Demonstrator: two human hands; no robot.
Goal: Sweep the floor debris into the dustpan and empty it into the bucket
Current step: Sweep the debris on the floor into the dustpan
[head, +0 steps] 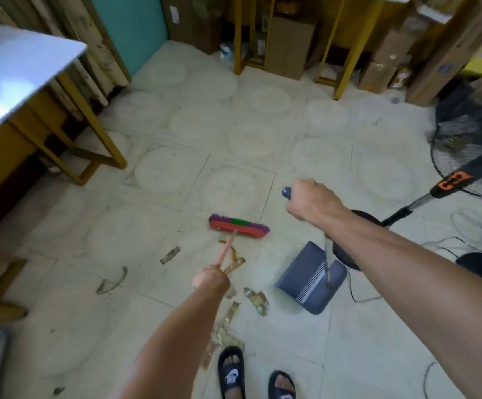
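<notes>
My left hand (pixel 211 279) grips the pink handle of a broom whose red head with purple and green bristles (pixel 238 226) rests on the tiled floor ahead of me. My right hand (pixel 313 203) is closed around the top of a long-handled blue dustpan (pixel 310 279), which stands on the floor to the right of the broom, its mouth facing left and toward me. Brownish scraps of debris (pixel 255 300) lie scattered between the broom head and my sandalled feet, with more pieces (pixel 170 254) to the left. No bucket is in view.
A standing fan (pixel 464 156) with a round black base and cables sits on the right. A white-topped table with yellow legs (pixel 90 119) stands at left. Cardboard boxes (pixel 288 44) and more yellow table legs line the far wall.
</notes>
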